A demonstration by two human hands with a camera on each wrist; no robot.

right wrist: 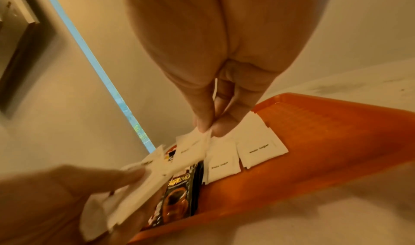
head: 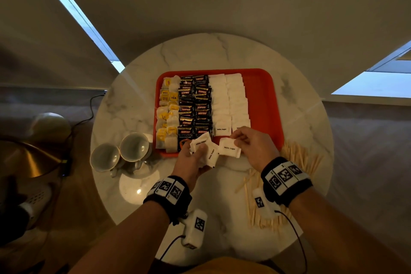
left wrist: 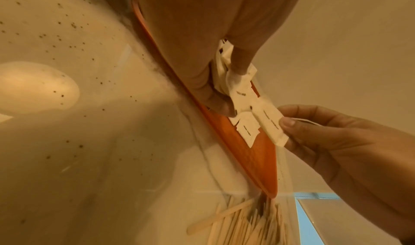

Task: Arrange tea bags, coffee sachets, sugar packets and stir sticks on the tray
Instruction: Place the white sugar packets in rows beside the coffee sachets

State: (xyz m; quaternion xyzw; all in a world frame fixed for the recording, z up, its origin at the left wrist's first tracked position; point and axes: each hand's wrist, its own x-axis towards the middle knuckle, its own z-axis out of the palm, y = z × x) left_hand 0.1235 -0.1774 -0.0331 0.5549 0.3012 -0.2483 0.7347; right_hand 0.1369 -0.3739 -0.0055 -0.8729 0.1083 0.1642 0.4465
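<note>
An orange tray point(head: 264, 100) on the round marble table holds columns of yellow-tagged tea bags point(head: 168, 113), black coffee sachets point(head: 194, 107) and white sugar packets point(head: 230, 100). Over the tray's near edge my left hand point(head: 193, 158) grips a small bunch of sugar packets point(head: 203, 148). My right hand point(head: 249, 142) pinches one white sugar packet point(head: 230, 148) by its top edge, just right of that bunch. In the right wrist view the pinched packet point(right wrist: 192, 147) hangs above the coffee sachets point(right wrist: 177, 193). Wooden stir sticks point(head: 298, 158) lie on the table right of the tray.
Two empty cups point(head: 120, 153) stand left of the tray's near corner. More stir sticks point(head: 255, 207) lie scattered under my right wrist. The tray's right strip point(head: 260, 95) is bare orange. A cable point(head: 89, 107) and a lamp shade point(head: 24, 158) sit off the table's left.
</note>
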